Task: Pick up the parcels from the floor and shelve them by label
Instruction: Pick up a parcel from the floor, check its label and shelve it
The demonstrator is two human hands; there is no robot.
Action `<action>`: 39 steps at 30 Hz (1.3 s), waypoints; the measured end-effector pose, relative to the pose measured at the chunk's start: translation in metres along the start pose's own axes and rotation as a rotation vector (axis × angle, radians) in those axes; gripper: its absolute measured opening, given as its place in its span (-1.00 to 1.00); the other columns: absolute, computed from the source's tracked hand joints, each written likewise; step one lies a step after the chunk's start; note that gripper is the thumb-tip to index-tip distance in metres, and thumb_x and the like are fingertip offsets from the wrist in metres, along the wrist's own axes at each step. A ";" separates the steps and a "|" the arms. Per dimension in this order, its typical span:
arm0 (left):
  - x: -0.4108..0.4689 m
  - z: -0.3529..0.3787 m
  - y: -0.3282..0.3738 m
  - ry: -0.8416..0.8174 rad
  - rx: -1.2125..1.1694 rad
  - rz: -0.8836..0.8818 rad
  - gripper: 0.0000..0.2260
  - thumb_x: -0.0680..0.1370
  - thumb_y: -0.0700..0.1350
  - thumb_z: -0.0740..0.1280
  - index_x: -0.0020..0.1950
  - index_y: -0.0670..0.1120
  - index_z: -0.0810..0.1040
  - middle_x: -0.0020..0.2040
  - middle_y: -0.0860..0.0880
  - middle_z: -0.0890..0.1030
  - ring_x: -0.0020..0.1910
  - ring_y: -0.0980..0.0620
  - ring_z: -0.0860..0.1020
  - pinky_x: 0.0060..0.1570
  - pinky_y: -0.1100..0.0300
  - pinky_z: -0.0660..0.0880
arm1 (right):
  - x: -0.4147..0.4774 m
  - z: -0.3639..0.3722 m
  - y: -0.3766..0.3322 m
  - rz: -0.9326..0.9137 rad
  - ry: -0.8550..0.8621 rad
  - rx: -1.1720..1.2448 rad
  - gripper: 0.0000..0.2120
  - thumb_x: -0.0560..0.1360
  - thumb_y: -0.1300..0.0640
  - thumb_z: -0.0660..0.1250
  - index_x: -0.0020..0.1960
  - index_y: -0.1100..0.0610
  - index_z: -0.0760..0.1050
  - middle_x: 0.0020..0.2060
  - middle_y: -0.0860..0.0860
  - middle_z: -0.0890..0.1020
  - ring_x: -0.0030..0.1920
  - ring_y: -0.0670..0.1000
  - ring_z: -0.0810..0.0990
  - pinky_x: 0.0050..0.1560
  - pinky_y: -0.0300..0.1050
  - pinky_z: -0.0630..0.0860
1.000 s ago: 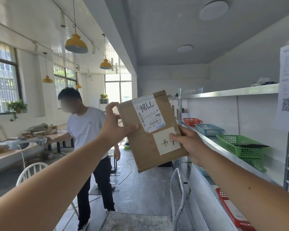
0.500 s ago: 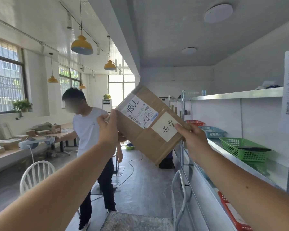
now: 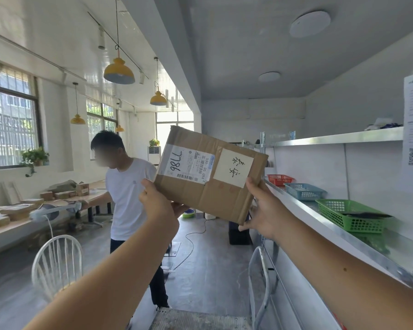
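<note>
A: Which step is this?
B: Label reading, I'd say. The cardboard parcel (image 3: 210, 173) is held up at frame centre, left hand (image 3: 159, 206) and right hand (image 3: 264, 210) gripping its lower corners.
A: Next?
B: Probably matching it to a spot on the metal shelf (image 3: 296, 201) at right.

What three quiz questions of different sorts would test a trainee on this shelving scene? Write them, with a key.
1. True or false: the flat brown cardboard parcel is held up in the air by both the left hand and the right hand.
2. Multiple choice: which plastic mesh basket on the metal shelf sits nearest the camera? A) red basket B) blue basket C) green basket
3. Fill in: besides the printed shipping label, the parcel carries a pale square sticker with ______ characters.

Key: 1 true; 2 C; 3 handwritten.
</note>
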State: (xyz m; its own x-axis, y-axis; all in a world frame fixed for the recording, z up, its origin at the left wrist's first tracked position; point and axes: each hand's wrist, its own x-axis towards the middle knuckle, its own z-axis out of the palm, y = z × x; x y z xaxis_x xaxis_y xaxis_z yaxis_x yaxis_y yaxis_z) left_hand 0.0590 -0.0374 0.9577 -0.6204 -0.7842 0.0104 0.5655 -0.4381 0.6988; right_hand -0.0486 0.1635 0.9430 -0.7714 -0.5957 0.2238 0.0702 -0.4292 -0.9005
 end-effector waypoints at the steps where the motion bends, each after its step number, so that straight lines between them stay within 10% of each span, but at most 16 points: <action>1: -0.001 0.001 0.000 -0.009 -0.029 -0.017 -0.47 0.70 0.31 0.10 0.58 0.06 0.26 0.21 -0.13 0.62 0.06 -0.36 0.73 -0.15 -0.30 0.71 | 0.001 0.000 0.002 0.013 0.018 -0.001 -0.51 0.38 -0.23 0.48 0.30 -0.37 0.55 0.29 -0.20 0.61 0.32 0.13 0.53 0.11 0.66 0.44; 5: -0.004 -0.002 -0.007 -0.030 -0.100 -0.075 -0.55 0.70 0.22 0.16 0.44 -0.05 0.42 0.13 -0.14 0.64 -0.15 -0.26 0.75 -0.39 -0.07 0.70 | 0.000 0.003 0.009 0.128 0.071 0.006 -0.34 0.26 -0.32 0.60 0.32 -0.30 0.53 0.55 -0.08 0.42 0.58 0.27 0.29 0.20 0.73 0.35; 9: -0.012 -0.007 -0.012 -0.057 -0.162 -0.136 -0.73 0.67 -0.03 0.22 0.19 -0.13 0.63 -0.14 -0.15 0.77 -0.31 -0.26 0.76 0.11 -0.30 0.66 | 0.001 0.007 0.007 0.146 0.097 0.035 -0.54 0.35 -0.26 0.59 0.20 -0.22 0.58 0.50 0.08 0.46 0.32 0.39 0.51 0.06 0.48 0.63; 17: 0.011 -0.028 -0.002 -0.060 0.603 0.070 -0.77 0.64 -0.23 0.15 -0.09 -0.10 0.58 0.05 -0.18 0.66 -0.09 -0.11 0.56 -0.12 0.10 0.46 | -0.003 0.007 -0.010 -0.056 0.141 0.061 -0.47 0.28 -0.01 0.64 0.22 -0.09 0.61 0.27 0.10 0.66 0.27 0.28 0.62 0.02 0.38 0.68; 24: 0.020 -0.037 0.017 -0.244 0.967 0.471 -0.33 0.59 -0.45 0.30 0.61 0.00 0.24 0.30 -0.08 0.57 0.16 -0.05 0.57 -0.10 0.20 0.59 | -0.005 0.006 -0.021 -0.073 0.171 0.040 -0.75 0.53 0.18 0.51 0.16 -0.04 0.59 0.12 0.10 0.65 0.15 0.28 0.67 0.03 0.28 0.66; 30: 0.027 -0.039 0.036 -0.408 1.028 0.637 0.10 0.49 -0.45 0.49 0.72 0.11 -0.17 0.36 0.07 0.33 -0.05 0.26 0.59 0.04 -0.08 0.66 | -0.005 0.010 -0.028 -0.090 0.158 0.020 -0.80 0.56 0.18 0.48 0.13 -0.03 0.58 0.06 0.08 0.65 0.03 0.23 0.69 -0.09 0.24 0.68; 35: 0.028 -0.036 0.054 -0.465 0.820 0.403 -0.33 0.46 -0.54 0.44 0.39 0.05 0.44 0.38 -0.13 0.56 0.04 -0.26 0.73 -0.19 -0.08 0.75 | 0.000 0.011 -0.035 -0.143 0.173 0.009 -0.78 0.55 0.17 0.50 0.13 -0.06 0.60 0.09 0.06 0.66 0.05 0.21 0.70 -0.25 0.09 0.71; 39: 0.028 -0.038 0.058 -0.434 0.489 0.200 -0.78 0.63 -0.40 0.20 0.09 -0.11 0.50 0.36 -0.35 0.59 -0.07 -0.42 0.74 -0.10 -0.23 0.73 | 0.006 0.016 -0.044 -0.220 0.214 -0.095 -0.47 0.47 0.07 0.59 0.39 -0.04 0.52 0.23 0.08 0.66 0.16 0.19 0.70 -0.12 0.10 0.72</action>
State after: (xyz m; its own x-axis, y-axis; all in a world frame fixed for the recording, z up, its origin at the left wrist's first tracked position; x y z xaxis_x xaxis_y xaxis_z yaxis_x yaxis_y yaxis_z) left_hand 0.0950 -0.1016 0.9719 -0.7490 -0.5377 0.3871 0.4443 0.0258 0.8955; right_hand -0.0460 0.1686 0.9901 -0.8775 -0.3355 0.3426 -0.1647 -0.4602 -0.8724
